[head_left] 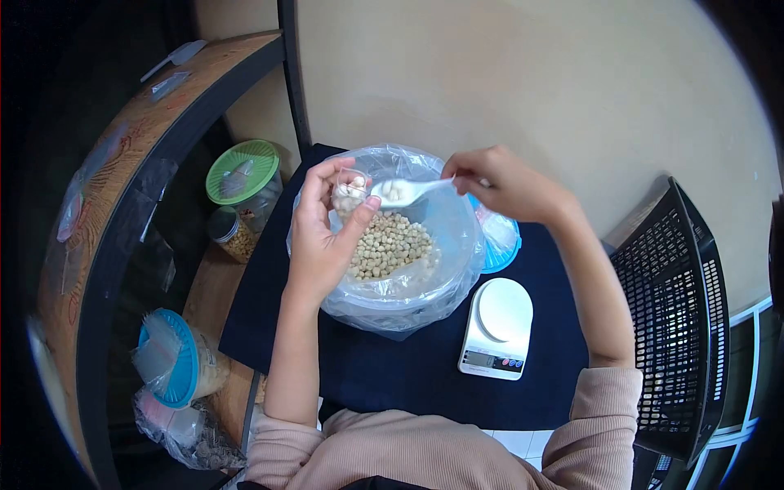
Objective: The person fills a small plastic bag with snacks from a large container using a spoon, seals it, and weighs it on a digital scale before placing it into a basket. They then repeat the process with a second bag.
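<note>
My left hand [325,233] is closed around a small clear bag [351,189] with a few pale round pieces in it. In my right hand [498,181] is the handle of a white plastic scoop [402,193], which carries several of the same pieces. The scoop's tip is at the bag's mouth, close to my left thumb. Below both hands stands a wide tub lined with a clear plastic bag [453,245]. Many beige, nut-like pieces [390,247] lie inside the lined tub.
A white kitchen scale [496,328] sits right of the tub on the dark cloth [392,376]. Behind it is a blue lid [500,245] with plastic on it. Lidded jars [243,173] stand at left under a wooden shelf [155,122]. A black crate [670,310] stands at right.
</note>
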The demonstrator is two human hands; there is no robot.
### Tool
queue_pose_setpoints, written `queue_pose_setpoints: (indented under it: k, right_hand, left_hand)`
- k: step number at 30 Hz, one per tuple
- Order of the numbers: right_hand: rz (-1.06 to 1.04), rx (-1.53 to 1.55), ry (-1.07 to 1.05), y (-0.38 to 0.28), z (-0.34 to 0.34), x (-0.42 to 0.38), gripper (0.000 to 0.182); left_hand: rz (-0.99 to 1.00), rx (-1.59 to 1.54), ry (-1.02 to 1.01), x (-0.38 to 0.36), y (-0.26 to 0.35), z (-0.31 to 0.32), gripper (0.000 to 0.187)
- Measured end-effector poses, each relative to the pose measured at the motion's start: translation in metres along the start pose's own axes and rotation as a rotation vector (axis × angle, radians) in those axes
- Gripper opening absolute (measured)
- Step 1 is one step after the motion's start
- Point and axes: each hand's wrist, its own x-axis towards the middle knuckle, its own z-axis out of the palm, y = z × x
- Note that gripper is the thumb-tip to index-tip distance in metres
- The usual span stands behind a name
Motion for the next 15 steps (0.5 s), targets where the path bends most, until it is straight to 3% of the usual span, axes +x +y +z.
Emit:
queue_pose_setpoints:
  k: [9,11,15]
  right_hand:
    - [-0.061,-0.035,-0.159,-0.005,0.08,0.023,0.021]
    - [0.085,-0.138,-0.288,-0.012,0.089,0.027,0.021]
    - [0.103,-0.193,-0.473,-0.012,0.106,0.029,0.024]
  left_hand:
    - [0.029,-0.129,0.071,0.001,0.0,-0.004,0.039]
    - [0.032,-0.12,0.083,0.0,0.0,-0.005,0.04]
    - [0.03,-0.124,0.077,0.0,-0.001,-0.005,0.04]
